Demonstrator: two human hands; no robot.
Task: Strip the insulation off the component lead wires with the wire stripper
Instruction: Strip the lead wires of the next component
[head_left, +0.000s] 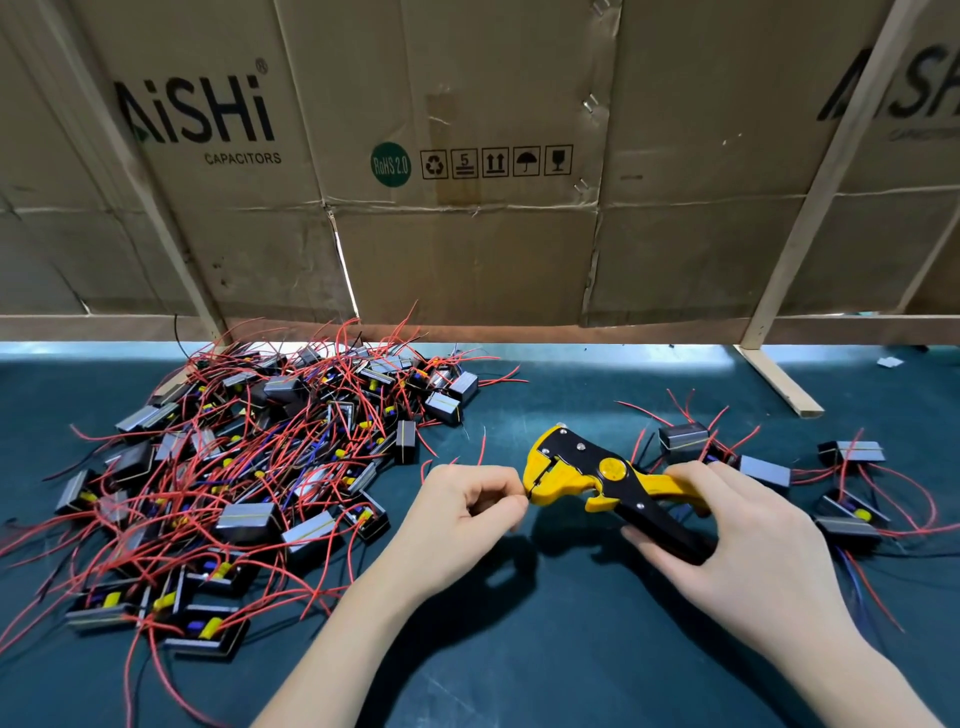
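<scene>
From the head camera, one yellow-and-black wire stripper lies in my right hand, at about 3 o'clock from the middle of the dark green bench mat. My right fingers curl round its two handles, the jaws pointing toward 9 o'clock. My left hand sits just beside those jaws, thumb and forefinger pinched narrow on a lead wire at the mouth of the tool; the wire is too thin there to tell its colour. Two red wire ends stick up behind that hand, toward 12 o'clock.

At 9 to 10 o'clock lies one big heap of wired components, small black and grey blocks with yellow parts, tangled in red and some blue leads; too many to count. At 3 o'clock, past my right hand, lies a smaller group of about six such blocks.

At 12 o'clock stands a wall of flattened cardboard cartons printed "AiSHi CAPACITORS", braced by pale wooden battens.
</scene>
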